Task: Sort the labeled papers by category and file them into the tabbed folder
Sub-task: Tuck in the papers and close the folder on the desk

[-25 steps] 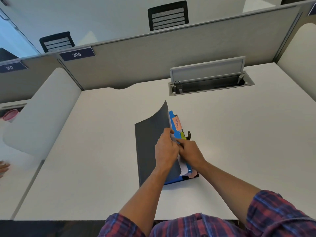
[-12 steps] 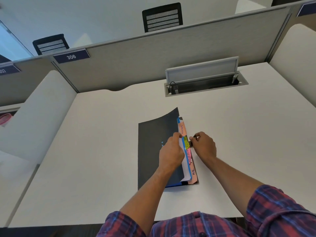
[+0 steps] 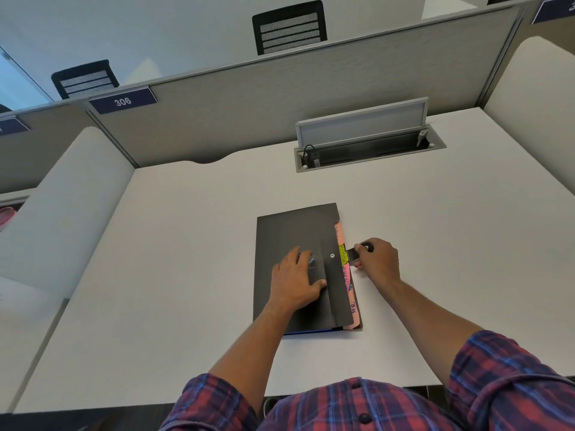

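Observation:
The black tabbed folder (image 3: 289, 231) lies shut in the middle of the white desk (image 3: 435, 244). Coloured tabs (image 3: 346, 269) in orange, green and pink stick out along its right edge, one marked HR. My left hand (image 3: 295, 281) presses flat on the cover with its fingers spread. My right hand (image 3: 378, 258) is just right of the folder and pinches the black snap strap (image 3: 353, 253) that sticks out from the right edge. A metal snap stud (image 3: 332, 256) shows on the cover flap. The papers inside are hidden.
An open cable hatch (image 3: 367, 147) with a raised lid sits in the desk at the back right. Grey partitions (image 3: 249, 113) bound the desk at the back, white curved dividers (image 3: 62, 194) at both sides. Two black chairs (image 3: 289, 26) stand beyond.
The cover, held up a second ago, has come down flat over the papers. My left hand went from gripping the cover edge to pressing on it; my right hand moved out to the strap.

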`<state>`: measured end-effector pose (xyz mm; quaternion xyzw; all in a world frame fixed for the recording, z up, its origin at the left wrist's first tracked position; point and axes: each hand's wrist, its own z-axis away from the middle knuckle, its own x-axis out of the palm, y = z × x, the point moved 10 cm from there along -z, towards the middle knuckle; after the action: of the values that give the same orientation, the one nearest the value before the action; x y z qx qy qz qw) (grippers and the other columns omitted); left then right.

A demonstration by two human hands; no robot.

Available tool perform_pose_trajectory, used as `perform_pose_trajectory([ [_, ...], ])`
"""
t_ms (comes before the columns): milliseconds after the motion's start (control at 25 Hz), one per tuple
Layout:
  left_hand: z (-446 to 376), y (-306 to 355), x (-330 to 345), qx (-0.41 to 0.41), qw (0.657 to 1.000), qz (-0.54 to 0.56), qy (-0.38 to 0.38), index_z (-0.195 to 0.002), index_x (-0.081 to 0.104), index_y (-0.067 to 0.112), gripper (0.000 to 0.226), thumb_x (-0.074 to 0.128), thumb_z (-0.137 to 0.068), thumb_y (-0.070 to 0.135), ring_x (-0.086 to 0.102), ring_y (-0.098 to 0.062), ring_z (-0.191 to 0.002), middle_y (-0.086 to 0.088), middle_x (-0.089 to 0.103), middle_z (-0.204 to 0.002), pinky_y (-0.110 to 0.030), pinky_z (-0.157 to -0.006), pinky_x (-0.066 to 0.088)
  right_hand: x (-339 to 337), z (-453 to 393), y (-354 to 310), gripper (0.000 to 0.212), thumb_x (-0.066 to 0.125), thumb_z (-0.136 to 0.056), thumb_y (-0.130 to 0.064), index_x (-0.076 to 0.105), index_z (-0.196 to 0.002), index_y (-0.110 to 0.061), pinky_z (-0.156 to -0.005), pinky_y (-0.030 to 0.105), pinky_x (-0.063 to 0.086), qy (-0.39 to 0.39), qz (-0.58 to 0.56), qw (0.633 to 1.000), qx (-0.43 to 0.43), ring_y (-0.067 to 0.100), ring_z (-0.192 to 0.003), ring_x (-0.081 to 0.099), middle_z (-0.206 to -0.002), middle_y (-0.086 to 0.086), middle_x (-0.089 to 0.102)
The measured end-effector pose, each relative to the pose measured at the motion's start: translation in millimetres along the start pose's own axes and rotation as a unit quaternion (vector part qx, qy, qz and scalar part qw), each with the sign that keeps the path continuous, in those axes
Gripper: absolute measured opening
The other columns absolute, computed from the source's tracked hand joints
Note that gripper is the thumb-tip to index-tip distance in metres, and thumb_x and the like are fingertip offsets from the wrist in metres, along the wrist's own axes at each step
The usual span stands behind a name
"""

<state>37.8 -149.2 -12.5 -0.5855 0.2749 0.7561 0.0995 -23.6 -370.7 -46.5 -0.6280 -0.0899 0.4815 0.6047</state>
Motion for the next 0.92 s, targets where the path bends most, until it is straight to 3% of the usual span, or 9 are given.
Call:
perform_pose_trajectory([
  [120,-3,-12,0,-0.015,1.000,-0.021,-0.012,-0.152,0.028,0.031,0.083,0.061,-0.083,0.062,0.015,-0.026,-0.153,-0.005,0.019,-0.165,-0.048,-0.119,0.022,-21,-4,-4,0.007,0.070,-0.093,-0.019,0.068,-0.091,-0.013,-0.050,0.011,0.050,0.040,-0.044,0.998,-0.016,0.007,-0.055,0.070,-0.082,0.007,0.074],
  [320,-7,-29,18,-0.045,0.993,-0.044,-0.104,-0.157,0.011,0.041,0.100,0.060,-0.077,0.074,0.000,-0.029,-0.155,0.003,0.000,-0.168,-0.056,-0.120,0.015,-44,-11,-10,0.014,0.068,-0.095,-0.018,0.072,-0.105,-0.010,-0.070,0.025,0.056,0.084,0.021,0.993,-0.082,0.022,-0.085,0.072,-0.094,0.004,0.073],
  [440,-8,-32,32,-0.056,0.988,0.011,-0.142,-0.158,0.009,0.041,0.107,0.065,-0.074,0.075,-0.007,-0.030,-0.154,0.008,-0.005,-0.168,-0.056,-0.120,0.021,-35,-7,-17,0.024,0.063,-0.096,-0.026,0.072,-0.115,-0.016,-0.081,0.036,0.055,0.065,0.131,0.979,-0.143,0.024,-0.100,0.066,-0.110,0.001,0.073],
  [560,-9,-36,39,-0.055,0.987,0.039,-0.149,-0.157,0.006,0.044,0.107,0.065,-0.074,0.075,-0.013,-0.029,-0.154,0.013,-0.008,-0.167,-0.055,-0.119,0.025,-7,4,-20,0.031,0.059,-0.098,-0.031,0.070,-0.124,-0.019,-0.090,0.037,0.049,0.004,0.230,0.945,-0.231,0.025,-0.113,0.063,-0.125,-0.001,0.070],
  [720,-11,-41,43,-0.052,0.986,0.023,-0.159,-0.155,0.002,0.048,0.105,0.062,-0.074,0.078,-0.014,-0.027,-0.154,0.016,-0.012,-0.166,-0.056,-0.116,0.030,17,17,-6,0.040,0.052,-0.103,-0.029,0.058,-0.141,-0.016,-0.104,0.038,0.043,-0.027,0.300,0.915,-0.271,0.020,-0.139,0.048,-0.147,0.000,0.055],
  [920,-19,-38,39,-0.042,0.986,0.007,-0.160,-0.156,0.002,0.048,0.104,0.064,-0.076,0.074,-0.013,-0.026,-0.154,0.018,-0.011,-0.166,-0.056,-0.113,0.035,27,21,-7,0.044,0.048,-0.103,-0.027,0.055,-0.143,-0.011,-0.107,0.038,0.042,-0.023,0.377,0.875,-0.302,0.023,-0.139,0.048,-0.149,0.006,0.052],
])
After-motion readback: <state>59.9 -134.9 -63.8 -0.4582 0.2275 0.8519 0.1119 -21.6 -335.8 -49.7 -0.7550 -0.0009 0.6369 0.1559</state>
